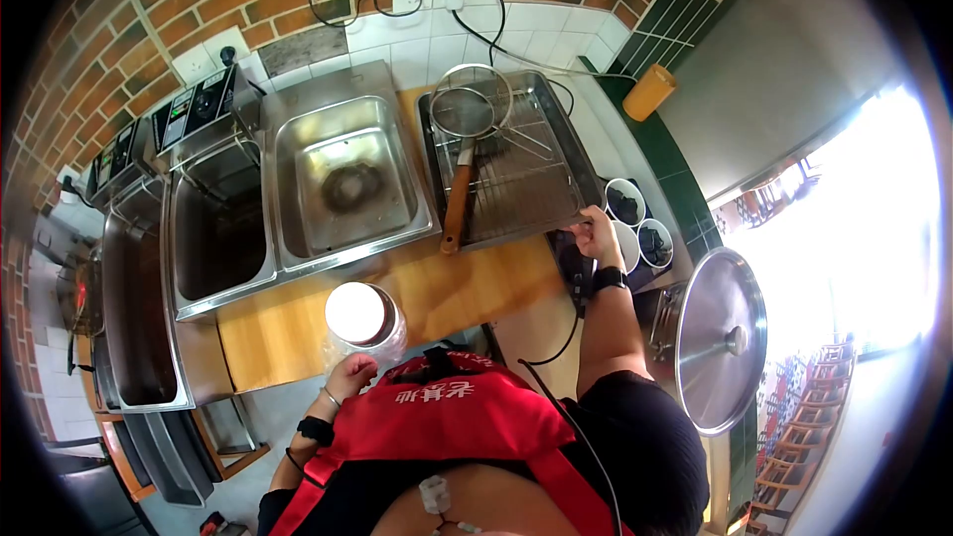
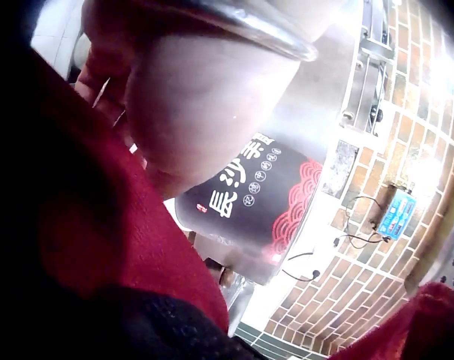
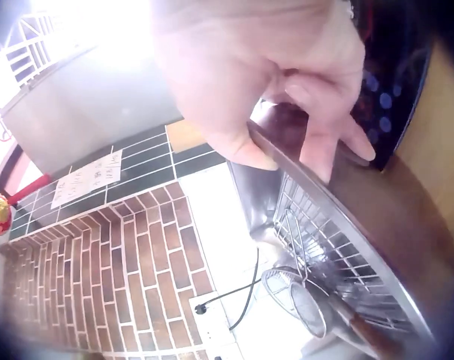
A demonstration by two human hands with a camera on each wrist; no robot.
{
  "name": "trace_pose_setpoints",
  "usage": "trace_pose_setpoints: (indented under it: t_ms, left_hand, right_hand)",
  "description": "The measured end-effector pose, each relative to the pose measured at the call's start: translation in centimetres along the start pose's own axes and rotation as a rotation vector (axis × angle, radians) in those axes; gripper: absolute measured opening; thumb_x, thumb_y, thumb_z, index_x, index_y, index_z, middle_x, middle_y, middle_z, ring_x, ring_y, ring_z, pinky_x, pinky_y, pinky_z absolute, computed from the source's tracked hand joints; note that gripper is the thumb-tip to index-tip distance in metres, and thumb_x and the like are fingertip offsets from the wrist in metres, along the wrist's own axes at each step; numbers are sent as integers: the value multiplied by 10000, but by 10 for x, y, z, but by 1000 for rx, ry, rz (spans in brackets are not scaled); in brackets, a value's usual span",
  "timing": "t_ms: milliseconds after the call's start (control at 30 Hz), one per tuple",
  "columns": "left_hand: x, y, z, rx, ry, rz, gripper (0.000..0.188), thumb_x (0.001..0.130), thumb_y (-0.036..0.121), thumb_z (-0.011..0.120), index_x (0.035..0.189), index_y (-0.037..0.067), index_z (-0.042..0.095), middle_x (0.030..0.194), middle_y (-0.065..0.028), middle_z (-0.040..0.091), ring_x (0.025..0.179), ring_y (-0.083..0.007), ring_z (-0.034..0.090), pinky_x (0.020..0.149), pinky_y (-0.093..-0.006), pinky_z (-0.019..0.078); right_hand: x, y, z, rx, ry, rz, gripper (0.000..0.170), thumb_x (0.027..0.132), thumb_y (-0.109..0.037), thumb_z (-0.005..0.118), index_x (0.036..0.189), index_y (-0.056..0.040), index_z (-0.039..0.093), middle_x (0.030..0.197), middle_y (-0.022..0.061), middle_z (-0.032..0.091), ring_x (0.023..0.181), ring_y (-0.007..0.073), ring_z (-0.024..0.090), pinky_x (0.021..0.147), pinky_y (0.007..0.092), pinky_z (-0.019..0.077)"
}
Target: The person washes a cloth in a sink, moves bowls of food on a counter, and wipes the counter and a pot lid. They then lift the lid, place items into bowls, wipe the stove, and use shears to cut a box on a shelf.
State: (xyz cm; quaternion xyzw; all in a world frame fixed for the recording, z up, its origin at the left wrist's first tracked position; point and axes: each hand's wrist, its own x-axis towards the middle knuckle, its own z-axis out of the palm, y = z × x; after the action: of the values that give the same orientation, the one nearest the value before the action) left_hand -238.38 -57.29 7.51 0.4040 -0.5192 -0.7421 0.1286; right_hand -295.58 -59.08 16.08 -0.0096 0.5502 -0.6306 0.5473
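My right hand (image 1: 599, 240) pinches the near right corner of a metal tray (image 1: 571, 164), thumb on the rim and fingers beneath it, as the right wrist view shows (image 3: 272, 82). A wire rack (image 3: 339, 247) lies in the tray, with a wooden-handled strainer (image 1: 458, 194) on it. My left hand (image 1: 349, 377) hangs loosely curled by the apron, just below a white-topped stack of containers (image 1: 355, 313) in clear plastic. Close up in the left wrist view is the left hand (image 2: 204, 105), holding nothing visible; behind it shows a black label with red waves (image 2: 257, 195).
Left of the tray is a steel basin (image 1: 347, 174) with a little liquid, beside dark fryer wells (image 1: 223, 223). White cups (image 1: 656, 242) with dark contents stand at the right, near a large round steel lid (image 1: 723, 337). A black cable (image 1: 556, 352) hangs near the right arm.
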Motion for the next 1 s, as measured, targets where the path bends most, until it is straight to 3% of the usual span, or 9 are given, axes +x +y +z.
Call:
trace_pose_setpoints:
  t_ms: [100, 233, 400, 533, 633, 767, 833, 967, 1000]
  left_hand:
    - [1, 2, -1, 6, 8, -20, 134, 875, 180, 546, 933, 60, 534, 785, 10, 559, 660, -66, 511, 583, -202, 441]
    - [2, 5, -2, 7, 7, -53, 155, 876, 195, 551, 938, 54, 532, 789, 8, 561, 657, -65, 513, 588, -199, 441]
    - [9, 3, -7, 22, -43, -84, 158, 887, 188, 534, 954, 45, 529, 791, 13, 557, 657, -61, 507, 593, -194, 429]
    - [7, 15, -4, -60, -6, -142, 157, 897, 173, 515, 955, 29, 542, 778, 21, 554, 657, -51, 494, 587, -186, 409]
    - [6, 17, -2, -66, 30, -169, 160, 896, 167, 516, 951, 23, 560, 776, 21, 563, 654, -45, 492, 582, -183, 403]
    - [11, 5, -9, -47, 25, -175, 161, 895, 160, 516, 959, 23, 572, 773, 27, 569, 647, -41, 491, 579, -181, 402]
    - [13, 7, -11, -38, -42, -185, 161, 895, 162, 516, 957, 26, 578, 758, 34, 572, 642, -40, 491, 579, -179, 400]
    - [12, 11, -7, -7, 18, -179, 163, 895, 169, 519, 954, 29, 577, 746, 34, 573, 640, -39, 493, 577, -178, 397]
    - [13, 7, -8, -30, 16, -170, 162, 896, 171, 518, 951, 30, 577, 743, 32, 573, 637, -40, 494, 575, -177, 396]
  right_hand:
    - [13, 6, 12, -70, 18, -138, 172, 757, -181, 553, 771, -10, 543, 687, 116, 591, 528, 153, 551, 377, 200, 401]
    - [41, 3, 15, -121, -29, -59, 201, 782, -190, 536, 825, 5, 556, 741, 109, 594, 608, 197, 563, 452, 237, 454]
    - [74, 14, 29, -34, -24, -122, 334, 845, -361, 563, 919, -36, 555, 790, 108, 573, 668, 218, 552, 511, 282, 482]
    - [54, 18, 62, 25, 122, -129, 326, 853, -377, 551, 941, -64, 555, 855, 101, 569, 724, 211, 542, 586, 318, 499]
    - [60, 29, 61, 109, 174, -135, 278, 865, -353, 540, 948, -88, 554, 878, 76, 556, 752, 200, 519, 637, 335, 500]
    - [50, 39, 71, 214, 108, -181, 205, 870, -289, 545, 873, -84, 541, 783, 41, 500, 713, 177, 484, 640, 344, 491]
    - [60, 48, 71, 190, 165, -192, 158, 866, -227, 548, 826, -76, 524, 765, 32, 462, 688, 160, 462, 627, 342, 475]
    - [61, 53, 78, 86, 153, -151, 107, 849, -160, 553, 800, -76, 508, 750, 25, 458, 671, 157, 454, 608, 331, 451]
    - [69, 58, 74, 98, 138, -173, 103, 839, -137, 555, 790, -60, 507, 708, 39, 472, 615, 168, 470, 533, 326, 431]
